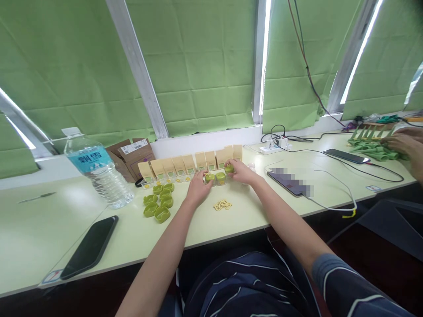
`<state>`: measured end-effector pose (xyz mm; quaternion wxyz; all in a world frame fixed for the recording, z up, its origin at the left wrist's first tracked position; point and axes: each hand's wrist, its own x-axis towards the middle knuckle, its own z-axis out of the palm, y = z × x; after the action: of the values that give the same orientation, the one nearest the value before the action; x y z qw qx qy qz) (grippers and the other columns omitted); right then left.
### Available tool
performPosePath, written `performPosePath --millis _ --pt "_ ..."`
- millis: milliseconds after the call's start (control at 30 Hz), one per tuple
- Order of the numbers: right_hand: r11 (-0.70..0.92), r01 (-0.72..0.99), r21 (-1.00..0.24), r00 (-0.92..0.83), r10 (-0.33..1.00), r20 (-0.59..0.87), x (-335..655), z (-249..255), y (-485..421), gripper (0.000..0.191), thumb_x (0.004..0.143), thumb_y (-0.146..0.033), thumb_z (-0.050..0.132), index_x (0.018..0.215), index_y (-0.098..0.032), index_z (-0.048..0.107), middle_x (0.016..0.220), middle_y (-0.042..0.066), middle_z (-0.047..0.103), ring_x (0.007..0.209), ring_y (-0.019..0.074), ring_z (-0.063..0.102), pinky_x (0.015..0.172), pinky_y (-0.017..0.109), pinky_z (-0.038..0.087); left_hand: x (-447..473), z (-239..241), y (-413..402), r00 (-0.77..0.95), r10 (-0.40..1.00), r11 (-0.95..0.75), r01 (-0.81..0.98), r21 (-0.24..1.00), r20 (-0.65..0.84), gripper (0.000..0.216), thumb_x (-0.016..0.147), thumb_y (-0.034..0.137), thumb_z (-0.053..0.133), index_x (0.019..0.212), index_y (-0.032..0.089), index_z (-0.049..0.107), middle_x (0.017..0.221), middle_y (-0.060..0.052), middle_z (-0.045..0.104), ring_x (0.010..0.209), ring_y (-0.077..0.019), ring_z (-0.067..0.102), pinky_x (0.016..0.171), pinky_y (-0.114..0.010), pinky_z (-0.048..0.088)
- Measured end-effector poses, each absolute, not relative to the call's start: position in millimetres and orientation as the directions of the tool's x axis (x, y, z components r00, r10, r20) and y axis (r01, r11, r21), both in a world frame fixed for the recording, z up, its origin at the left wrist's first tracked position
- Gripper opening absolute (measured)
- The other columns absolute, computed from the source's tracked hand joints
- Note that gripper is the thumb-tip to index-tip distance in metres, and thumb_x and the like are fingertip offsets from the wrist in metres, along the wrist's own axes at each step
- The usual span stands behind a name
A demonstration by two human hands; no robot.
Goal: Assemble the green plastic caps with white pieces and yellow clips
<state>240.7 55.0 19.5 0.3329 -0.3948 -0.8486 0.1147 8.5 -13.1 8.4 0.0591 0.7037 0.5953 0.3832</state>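
Note:
My left hand (197,187) reaches forward over the pale table (39,229), its fingers closed on a small green cap-like piece (209,178). My right hand (240,171) pinches another small green piece (229,167) just in front of a row of tan paper pouches (190,165). A third green piece (220,177) stands between the two hands. Several green ring-shaped pieces (159,203) lie in a cluster to the left of my left hand. A little heap of yellowish rings (222,204) lies nearer to me, below the hands.
A water bottle (95,169) stands at the left, a black phone (89,246) by the front edge. Another phone (291,182) with a white cable lies right of my hands. A power strip (276,147) and cables sit by the window. Another person's hand (405,143) touches green parts (372,147) at far right.

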Motion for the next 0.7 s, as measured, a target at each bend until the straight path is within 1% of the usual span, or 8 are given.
performPosePath --millis 67,233,300,400,533,700 --pt "0.679 0.575 -0.457 -0.494 0.733 0.468 241.1 21.3 53.9 0.037 0.077 -0.012 0.065 0.112 -0.021 0.056 0.116 0.009 0.059 0.105 0.0239 0.058 0.092 0.035 0.046 7.8 6.6 -11.8 0.006 0.896 -0.273 0.797 0.539 0.445 0.043 0.083 0.038 0.065 0.122 0.023 0.058 0.121 -0.01 0.064 0.093 -0.0218 0.062 0.085 -0.036 0.049" --pt "0.709 0.544 -0.449 -0.544 0.705 0.455 246.7 28.3 49.8 0.034 0.075 -0.011 0.066 0.107 -0.02 0.059 0.112 0.007 0.064 0.103 0.0235 0.059 0.09 0.034 0.046 6.2 4.8 -8.9 0.02 0.902 -0.273 0.801 0.533 0.431 0.045 0.08 0.034 0.067 0.123 0.023 0.058 0.12 -0.009 0.065 0.1 -0.0231 0.062 0.087 -0.036 0.049" --pt "0.705 0.536 -0.464 -0.552 0.709 0.439 250.2 32.5 46.8 0.033 0.075 -0.014 0.067 0.106 -0.019 0.06 0.109 0.007 0.065 0.099 0.0229 0.06 0.087 0.033 0.046 6.1 5.2 -8.9 0.017 0.902 -0.27 0.802 0.532 0.432 0.045 0.08 0.034 0.068 0.122 0.023 0.058 0.12 -0.009 0.065 0.101 -0.0231 0.062 0.088 -0.036 0.049" --pt "0.7 0.511 -0.5 -0.571 0.711 0.411 254.9 39.0 41.1 0.031 0.077 -0.017 0.069 0.107 -0.019 0.061 0.11 0.006 0.066 0.099 0.0222 0.06 0.087 0.032 0.046 6.4 6.3 -9.9 0.015 0.904 -0.265 0.805 0.531 0.428 0.045 0.079 0.035 0.068 0.121 0.022 0.059 0.12 -0.01 0.065 0.101 -0.0231 0.062 0.089 -0.036 0.049" --pt "0.696 0.51 -0.505 -0.62 0.705 0.344 258.0 41.1 38.6 0.031 0.074 -0.018 0.074 0.103 -0.02 0.064 0.105 0.005 0.068 0.096 0.0215 0.062 0.086 0.032 0.047 6.4 6.8 -10.1 0.008 0.906 -0.257 0.805 0.535 0.423 0.045 0.078 0.034 0.069 0.12 0.021 0.059 0.118 -0.01 0.066 0.098 -0.0227 0.063 0.087 -0.036 0.05" --pt "0.693 0.543 -0.474 -0.62 0.712 0.33 257.8 32.3 47.8 0.032 0.07 -0.015 0.077 0.099 -0.021 0.066 0.106 0.005 0.069 0.102 0.024 0.063 0.091 0.034 0.048 4.4 5.4 -7.6 0.013 0.906 -0.264 0.799 0.54 0.424 0.046 0.076 0.032 0.07 0.12 0.021 0.06 0.116 -0.009 0.067 0.088 -0.0209 0.063 0.084 -0.036 0.051"
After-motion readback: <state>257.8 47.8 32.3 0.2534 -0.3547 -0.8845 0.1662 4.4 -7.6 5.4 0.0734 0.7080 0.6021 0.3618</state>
